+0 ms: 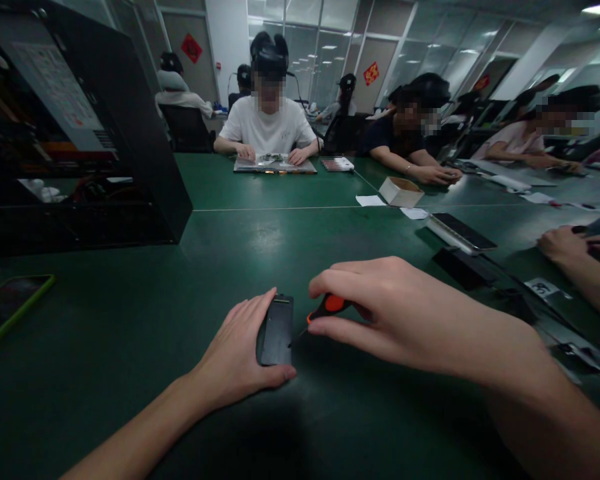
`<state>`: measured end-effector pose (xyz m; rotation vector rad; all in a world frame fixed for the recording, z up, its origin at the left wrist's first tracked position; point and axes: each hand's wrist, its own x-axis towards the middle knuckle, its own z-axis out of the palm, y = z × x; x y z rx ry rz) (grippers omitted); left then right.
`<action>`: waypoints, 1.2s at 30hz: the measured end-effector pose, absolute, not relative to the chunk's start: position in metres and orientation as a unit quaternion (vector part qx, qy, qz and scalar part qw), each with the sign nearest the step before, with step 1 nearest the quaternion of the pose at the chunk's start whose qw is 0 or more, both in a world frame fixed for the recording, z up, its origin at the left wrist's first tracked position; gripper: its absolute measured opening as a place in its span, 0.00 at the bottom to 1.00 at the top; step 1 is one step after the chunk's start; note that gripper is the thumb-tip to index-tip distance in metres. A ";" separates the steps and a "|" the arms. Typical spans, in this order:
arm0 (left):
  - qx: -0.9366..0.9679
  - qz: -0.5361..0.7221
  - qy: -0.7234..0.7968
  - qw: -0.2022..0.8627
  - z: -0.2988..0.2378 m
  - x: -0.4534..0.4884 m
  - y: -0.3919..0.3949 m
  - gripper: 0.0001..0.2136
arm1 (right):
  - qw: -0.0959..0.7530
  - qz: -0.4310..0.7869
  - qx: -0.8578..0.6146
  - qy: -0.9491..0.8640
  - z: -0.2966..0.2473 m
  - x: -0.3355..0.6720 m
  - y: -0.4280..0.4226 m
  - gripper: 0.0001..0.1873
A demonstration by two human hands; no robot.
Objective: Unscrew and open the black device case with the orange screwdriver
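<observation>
A small dark rectangular device (278, 332), flat and box-like, rests on the green table. Around its left side and near end curl the fingers and thumb of my left hand (240, 343), gripping it. My right hand (375, 307) is closed on a screwdriver (334, 304) with a black and orange handle. The thin shaft slants down to the left, and its tip meets or nearly meets the device's right edge; exact contact is too small to tell. My right palm hides part of the handle.
An open black computer case (165, 153) stands at the left. A green-edged phone (15, 300) lies before it. At right are a white box (401, 192), a boxed phone (463, 231) and black parts (464, 267). Another person's hand (565, 247) is at far right; people sit opposite.
</observation>
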<state>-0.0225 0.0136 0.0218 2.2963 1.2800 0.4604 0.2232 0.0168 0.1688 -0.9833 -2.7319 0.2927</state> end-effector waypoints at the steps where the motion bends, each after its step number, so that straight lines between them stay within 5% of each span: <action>1: 0.837 0.170 0.462 0.237 0.022 -0.023 0.014 0.54 | 0.120 0.090 -0.333 -0.931 0.166 0.224 0.017 0.06; 10: 0.810 0.166 0.493 0.271 0.030 -0.025 0.013 0.52 | 0.240 0.054 -0.324 -0.914 0.160 0.225 0.024 0.10; 36: 0.811 0.220 0.481 0.251 0.031 -0.016 0.007 0.49 | 0.206 0.061 -0.310 -0.926 0.146 0.209 0.028 0.08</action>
